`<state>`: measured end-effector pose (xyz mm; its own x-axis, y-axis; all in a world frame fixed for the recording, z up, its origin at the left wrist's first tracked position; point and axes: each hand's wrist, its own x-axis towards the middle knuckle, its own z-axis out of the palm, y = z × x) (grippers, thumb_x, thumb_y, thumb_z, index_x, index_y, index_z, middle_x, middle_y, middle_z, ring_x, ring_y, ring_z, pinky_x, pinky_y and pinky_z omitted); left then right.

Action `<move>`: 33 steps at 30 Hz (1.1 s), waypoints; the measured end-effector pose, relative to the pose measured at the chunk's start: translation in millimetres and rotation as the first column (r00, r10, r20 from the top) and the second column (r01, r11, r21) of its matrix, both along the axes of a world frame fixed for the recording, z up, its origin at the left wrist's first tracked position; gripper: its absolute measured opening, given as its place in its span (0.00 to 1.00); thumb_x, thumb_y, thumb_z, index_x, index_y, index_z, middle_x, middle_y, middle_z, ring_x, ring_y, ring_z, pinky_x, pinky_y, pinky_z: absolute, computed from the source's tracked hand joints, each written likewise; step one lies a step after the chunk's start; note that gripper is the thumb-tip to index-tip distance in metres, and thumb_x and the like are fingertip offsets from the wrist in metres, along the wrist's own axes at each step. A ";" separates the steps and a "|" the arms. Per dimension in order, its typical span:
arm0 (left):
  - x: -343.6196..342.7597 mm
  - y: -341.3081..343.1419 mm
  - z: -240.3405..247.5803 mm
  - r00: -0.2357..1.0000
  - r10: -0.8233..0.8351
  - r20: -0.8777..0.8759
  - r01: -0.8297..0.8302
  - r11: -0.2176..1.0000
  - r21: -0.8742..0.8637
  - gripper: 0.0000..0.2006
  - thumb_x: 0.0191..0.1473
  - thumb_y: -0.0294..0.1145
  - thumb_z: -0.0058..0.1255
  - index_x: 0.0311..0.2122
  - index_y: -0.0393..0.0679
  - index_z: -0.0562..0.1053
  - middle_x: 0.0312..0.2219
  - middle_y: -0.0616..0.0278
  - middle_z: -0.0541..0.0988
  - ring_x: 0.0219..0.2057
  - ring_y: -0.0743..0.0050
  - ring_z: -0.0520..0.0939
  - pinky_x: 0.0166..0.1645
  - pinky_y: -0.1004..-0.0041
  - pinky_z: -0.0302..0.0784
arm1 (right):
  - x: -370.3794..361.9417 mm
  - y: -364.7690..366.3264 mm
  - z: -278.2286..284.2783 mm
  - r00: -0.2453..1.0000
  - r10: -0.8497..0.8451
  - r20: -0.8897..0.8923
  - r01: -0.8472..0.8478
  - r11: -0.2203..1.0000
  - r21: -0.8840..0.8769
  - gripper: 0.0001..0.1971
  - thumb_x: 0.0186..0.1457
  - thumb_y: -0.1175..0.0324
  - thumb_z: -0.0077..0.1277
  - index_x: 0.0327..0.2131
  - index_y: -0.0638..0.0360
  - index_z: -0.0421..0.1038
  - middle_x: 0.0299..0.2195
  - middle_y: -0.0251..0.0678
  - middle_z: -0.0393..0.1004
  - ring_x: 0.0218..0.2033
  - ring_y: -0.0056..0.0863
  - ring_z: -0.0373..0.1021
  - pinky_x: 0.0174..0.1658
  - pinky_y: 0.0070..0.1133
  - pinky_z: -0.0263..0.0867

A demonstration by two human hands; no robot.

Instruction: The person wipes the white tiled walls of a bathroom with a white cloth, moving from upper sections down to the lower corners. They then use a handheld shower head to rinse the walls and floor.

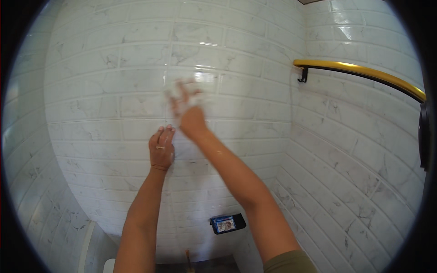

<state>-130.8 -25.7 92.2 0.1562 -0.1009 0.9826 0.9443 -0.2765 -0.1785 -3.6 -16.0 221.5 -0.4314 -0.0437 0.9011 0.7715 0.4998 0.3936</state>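
Observation:
My left hand, with a ring on one finger, rests against the white marbled tile wall, its fingers stretched upward. Nothing shows in its grasp. Higher and a little to the right, my right hand is at the same wall, its fingers smeared by motion. A pale, whitish blur surrounds those fingers; whether it is a cloth, foam or only glare I cannot make out. My right forearm slants up from the lower right, and an olive sleeve shows at its elbow end.
A gold and black bar runs along the right wall, with a dark fixture at its near end. Low on the wall, a black holder carries a blue packet. A brass-coloured fitting and a white rounded edge lie at the bottom.

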 end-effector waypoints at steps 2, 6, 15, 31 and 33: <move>-2.3 0.7 0.6 1.000 0.017 -0.006 -0.017 1.000 0.000 0.22 0.46 0.19 0.47 0.49 0.45 0.73 0.53 0.64 0.71 0.54 0.60 0.68 0.54 0.62 0.65 | -3.6 -8.2 1.8 0.989 0.020 0.148 -0.015 0.999 -0.030 0.26 0.58 0.63 0.41 0.61 0.42 0.58 0.66 0.42 0.44 0.65 0.53 0.44 0.62 0.49 0.44; -7.7 -6.6 3.8 0.998 0.049 -0.038 -0.049 0.999 0.000 0.23 0.45 0.19 0.48 0.50 0.46 0.73 0.53 0.66 0.71 0.55 0.61 0.67 0.55 0.63 0.65 | 59.0 -0.9 40.1 0.993 -0.105 -0.063 0.091 0.977 -0.195 0.26 0.57 0.59 0.44 0.61 0.36 0.57 0.66 0.36 0.45 0.65 0.49 0.44 0.61 0.49 0.47; 10.7 -6.9 3.9 1.000 0.004 -0.009 -0.004 1.000 0.003 0.23 0.46 0.17 0.47 0.50 0.46 0.73 0.52 0.65 0.72 0.54 0.60 0.68 0.56 0.64 0.65 | 273.2 45.5 -58.5 0.496 -0.220 -0.840 0.109 0.975 -0.192 0.25 0.61 0.66 0.42 0.61 0.54 0.55 0.62 0.53 0.47 0.62 0.53 0.49 0.53 0.40 0.62; 15.6 2.7 2.3 0.993 0.091 -0.076 -0.091 0.996 0.009 0.27 0.48 0.13 0.38 0.55 0.42 0.69 0.56 0.58 0.68 0.58 0.55 0.64 0.61 0.63 0.59 | 286.3 28.0 -8.8 0.828 -0.140 -0.544 0.095 0.989 -0.111 0.25 0.60 0.63 0.42 0.61 0.48 0.57 0.64 0.52 0.44 0.63 0.55 0.48 0.60 0.44 0.51; 13.8 2.7 3.6 0.989 0.109 -0.096 -0.108 0.994 0.015 0.26 0.49 0.14 0.37 0.55 0.41 0.69 0.56 0.57 0.68 0.59 0.54 0.64 0.61 0.62 0.59 | 311.0 34.2 -23.9 0.769 -0.088 -0.633 0.004 0.991 -0.133 0.26 0.59 0.65 0.44 0.61 0.49 0.57 0.63 0.56 0.45 0.62 0.57 0.48 0.60 0.42 0.52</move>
<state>-117.0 -23.0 95.8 0.2606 -0.0874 0.9615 0.9469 -0.1710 -0.2722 307.4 18.2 197.6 0.2442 0.0840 0.9661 0.8470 0.4666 -0.2547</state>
